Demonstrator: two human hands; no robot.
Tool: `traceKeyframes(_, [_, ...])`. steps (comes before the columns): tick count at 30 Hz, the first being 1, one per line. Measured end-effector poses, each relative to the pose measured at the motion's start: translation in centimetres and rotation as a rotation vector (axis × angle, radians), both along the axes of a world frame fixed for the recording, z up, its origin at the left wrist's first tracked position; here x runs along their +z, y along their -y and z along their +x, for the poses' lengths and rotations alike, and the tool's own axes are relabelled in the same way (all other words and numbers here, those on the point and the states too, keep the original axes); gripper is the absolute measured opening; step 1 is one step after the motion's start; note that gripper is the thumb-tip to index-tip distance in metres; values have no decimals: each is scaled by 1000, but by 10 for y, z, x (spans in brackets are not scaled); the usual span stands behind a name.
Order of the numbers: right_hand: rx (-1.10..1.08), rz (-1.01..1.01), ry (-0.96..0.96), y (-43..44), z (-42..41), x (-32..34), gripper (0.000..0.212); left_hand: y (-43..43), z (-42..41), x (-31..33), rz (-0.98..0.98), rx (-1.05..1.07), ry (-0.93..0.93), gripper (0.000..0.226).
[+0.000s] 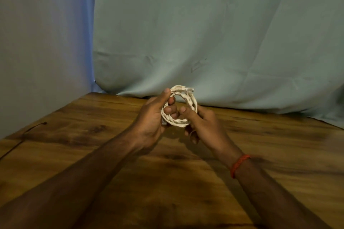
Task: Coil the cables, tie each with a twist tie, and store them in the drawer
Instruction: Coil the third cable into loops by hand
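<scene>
A white braided cable (188, 101) is wound into a small round coil, held upright above the wooden table (93, 145). My left hand (151, 119) grips the coil's left side, thumb on top near the connector end, fingers through the loop. My right hand (202, 122) holds the coil's lower right side, thumb pressed against the loops. A metal plug end sticks out at the top right of the coil. No twist tie or drawer is visible.
A pale green cloth (204, 33) hangs behind the table and drapes onto its far edge. A grey-blue wall (42, 42) stands at the left. An orange thread band (239, 164) circles my right wrist. A dark line (33, 128) marks the table's left part.
</scene>
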State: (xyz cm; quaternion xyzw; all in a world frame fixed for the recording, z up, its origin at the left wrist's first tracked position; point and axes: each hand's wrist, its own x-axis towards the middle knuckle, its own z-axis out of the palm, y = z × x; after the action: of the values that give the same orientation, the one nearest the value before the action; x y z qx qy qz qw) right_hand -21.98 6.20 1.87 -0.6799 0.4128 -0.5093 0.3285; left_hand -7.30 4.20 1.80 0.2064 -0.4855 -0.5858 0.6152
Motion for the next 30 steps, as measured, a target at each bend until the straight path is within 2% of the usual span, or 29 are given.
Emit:
traceKeyframes(2, [21, 24, 35, -3, 3, 2, 16, 2, 1, -2, -21, 39, 9, 31])
traceKeyframes(7, [-102, -129, -139, -5, -2, 8, 14, 6, -5, -9, -79, 125, 103, 38])
traceKeyframes(14, [-134, -248, -228, -4, 0, 2, 16, 9, 3, -1, -258, 299, 437, 50])
traceKeyframes(18, [-209, -282, -305, 2, -3, -1, 25, 8, 1, -2, -202, 285, 452, 48])
traceKeyframes(22, [-229, -255, -294, 0, 3, -3, 33, 2, 1, 2, -101, 238, 346, 48])
traceKeyframes(26, [-199, -209, -219, -5, 9, -3, 28, -6, 3, 7, 0, 166, 292, 38])
traceKeyframes(30, [-159, -202, -208, -12, 10, -2, 24, -8, 7, 8, -24, 203, 322, 39])
